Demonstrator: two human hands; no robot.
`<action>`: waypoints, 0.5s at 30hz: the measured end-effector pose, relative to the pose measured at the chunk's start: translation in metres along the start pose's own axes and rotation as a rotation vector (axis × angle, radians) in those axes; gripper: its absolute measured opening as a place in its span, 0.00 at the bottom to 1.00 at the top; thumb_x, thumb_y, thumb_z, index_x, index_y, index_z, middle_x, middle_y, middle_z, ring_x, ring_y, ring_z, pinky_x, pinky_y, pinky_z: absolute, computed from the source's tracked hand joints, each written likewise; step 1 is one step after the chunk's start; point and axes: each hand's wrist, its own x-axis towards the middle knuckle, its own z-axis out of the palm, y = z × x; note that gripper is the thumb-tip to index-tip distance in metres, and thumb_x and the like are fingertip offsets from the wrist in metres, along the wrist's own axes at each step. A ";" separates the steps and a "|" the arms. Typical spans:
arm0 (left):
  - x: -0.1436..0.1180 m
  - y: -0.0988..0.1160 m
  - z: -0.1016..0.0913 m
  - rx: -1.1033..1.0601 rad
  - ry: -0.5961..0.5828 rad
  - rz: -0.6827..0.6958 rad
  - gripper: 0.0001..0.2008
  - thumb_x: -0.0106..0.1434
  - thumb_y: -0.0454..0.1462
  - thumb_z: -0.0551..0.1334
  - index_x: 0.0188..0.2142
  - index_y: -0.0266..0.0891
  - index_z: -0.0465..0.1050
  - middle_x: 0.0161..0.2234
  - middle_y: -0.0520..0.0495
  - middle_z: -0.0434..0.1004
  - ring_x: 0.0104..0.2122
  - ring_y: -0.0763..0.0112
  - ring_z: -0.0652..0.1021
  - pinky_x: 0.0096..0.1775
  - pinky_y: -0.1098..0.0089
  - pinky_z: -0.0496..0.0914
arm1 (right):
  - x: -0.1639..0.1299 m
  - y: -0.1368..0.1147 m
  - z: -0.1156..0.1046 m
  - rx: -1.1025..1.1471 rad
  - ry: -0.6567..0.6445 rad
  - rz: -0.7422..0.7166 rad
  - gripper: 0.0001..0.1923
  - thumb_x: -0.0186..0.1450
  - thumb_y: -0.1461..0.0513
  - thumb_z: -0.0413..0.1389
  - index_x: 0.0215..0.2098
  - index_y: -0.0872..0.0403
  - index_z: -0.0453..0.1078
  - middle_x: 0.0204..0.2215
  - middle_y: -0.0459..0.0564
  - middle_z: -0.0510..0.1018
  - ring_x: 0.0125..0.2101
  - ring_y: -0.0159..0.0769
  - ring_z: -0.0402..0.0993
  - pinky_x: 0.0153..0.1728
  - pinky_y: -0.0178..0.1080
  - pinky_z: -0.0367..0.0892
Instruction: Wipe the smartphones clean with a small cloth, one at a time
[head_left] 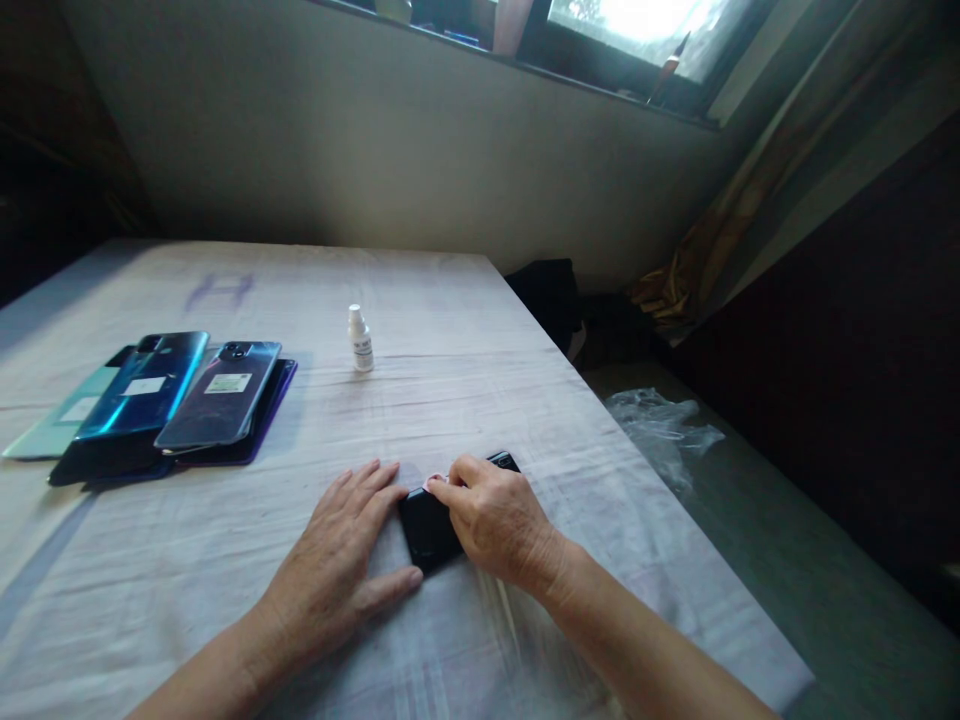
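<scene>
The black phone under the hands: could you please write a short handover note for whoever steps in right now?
Left hand: flat on the cloth, fingers against the black phone, steadying it.
Right hand: over the phone, fingertips pinching a small pink-white piece at its upper edge.
Small white bottle: upright, capped, mid-table.
Stack of phones: far left, untouched.
Done or left: cannot tell.
</scene>
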 end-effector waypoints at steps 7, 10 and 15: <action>0.001 -0.001 -0.002 -0.001 -0.012 0.002 0.34 0.58 0.49 0.69 0.60 0.41 0.64 0.67 0.35 0.62 0.66 0.45 0.63 0.62 0.43 0.62 | -0.013 0.002 0.003 0.021 0.056 -0.125 0.15 0.69 0.66 0.52 0.51 0.50 0.76 0.36 0.49 0.77 0.34 0.36 0.74 0.31 0.35 0.65; 0.001 -0.001 -0.002 -0.012 -0.009 0.002 0.33 0.59 0.49 0.68 0.60 0.42 0.65 0.67 0.35 0.63 0.66 0.45 0.63 0.62 0.43 0.62 | -0.027 0.000 0.003 0.041 0.080 -0.149 0.15 0.69 0.67 0.52 0.50 0.51 0.76 0.35 0.49 0.77 0.33 0.36 0.73 0.30 0.35 0.64; 0.001 -0.001 -0.001 -0.016 -0.012 -0.005 0.33 0.59 0.50 0.69 0.60 0.41 0.65 0.67 0.35 0.62 0.66 0.45 0.63 0.63 0.43 0.61 | -0.040 -0.005 0.000 0.059 0.086 -0.162 0.15 0.70 0.68 0.51 0.50 0.52 0.76 0.34 0.48 0.77 0.32 0.35 0.72 0.30 0.35 0.65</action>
